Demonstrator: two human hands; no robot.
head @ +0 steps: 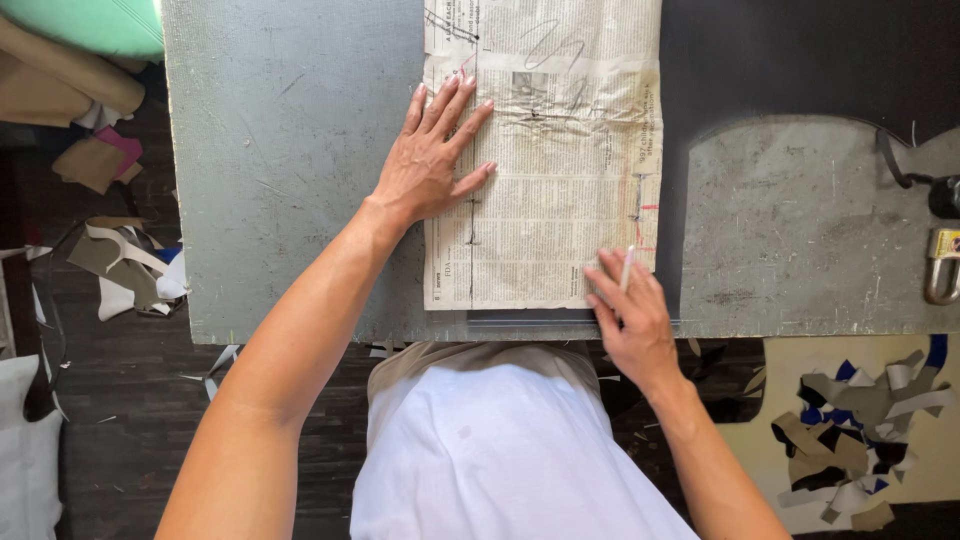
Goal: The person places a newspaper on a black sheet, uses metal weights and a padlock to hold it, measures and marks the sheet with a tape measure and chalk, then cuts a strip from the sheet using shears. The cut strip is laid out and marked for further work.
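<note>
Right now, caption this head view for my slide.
Left hand flattens creased printed newspaper on grey worktable; right hand holds thin white stick.

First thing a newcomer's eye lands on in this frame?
Probably the sheet of newspaper spread across the middle of the grey worktable, marked with drawn lines. The left hand lies flat on its left part with fingers spread, while the right hand rests at its lower right corner with a thin white stick, perhaps chalk, between the fingers. Fabric scraps litter the floor at lower right.
</note>
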